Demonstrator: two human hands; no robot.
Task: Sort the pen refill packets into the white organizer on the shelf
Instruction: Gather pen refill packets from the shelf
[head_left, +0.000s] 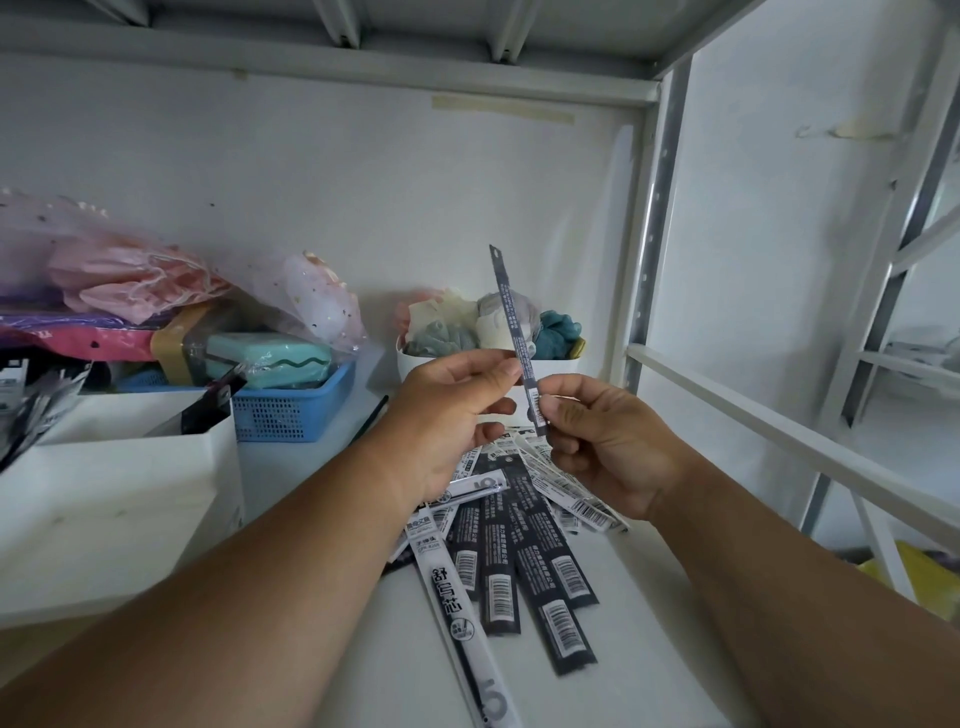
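Nearest the camera, a heap of pen refill packets (524, 551) fans out on the white shelf (654, 639), reaching from its front edge toward the middle, most of them black with barcodes, one long white-faced packet lying nearest the front. Above the heap both hands meet on a single dark refill packet (514, 332), which stands nearly upright and leans slightly left at the top. Its lower end is pinched by the right hand (608, 447), while the left hand (447, 415) pinches it a little higher between thumb and fingers. At the shelf's left edge stands the white organizer (130, 499) with dark packets poking out. Behind it sits a blue basket (291, 410).
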